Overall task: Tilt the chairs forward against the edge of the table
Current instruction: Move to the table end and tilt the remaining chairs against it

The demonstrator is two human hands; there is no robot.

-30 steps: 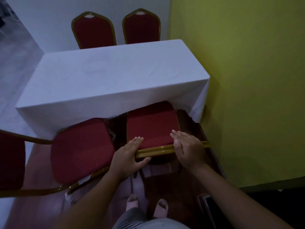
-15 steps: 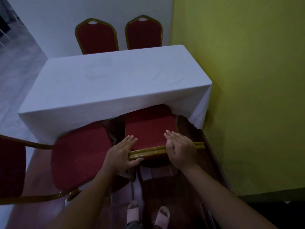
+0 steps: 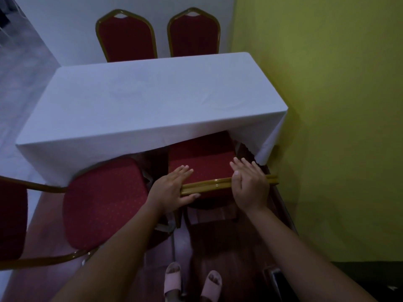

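Observation:
A red-cushioned chair with a gold frame stands at the near right of the white-clothed table, its far end under the hanging cloth. My left hand grips the left end of its gold rail, thumb under and fingers over. My right hand lies over the rail's right end with its fingers stretched forward. A second red chair sits to the left, turned askew, its backrest at the frame's left edge.
Two more red chairs stand upright at the table's far side against a white wall. A yellow-green wall runs close along the right. My feet in pink sandals are on the dark wooden floor.
The right chair has slid a little further under the tablecloth with both hands on its rail. My fingers are stretched out more. The left chair has not moved.

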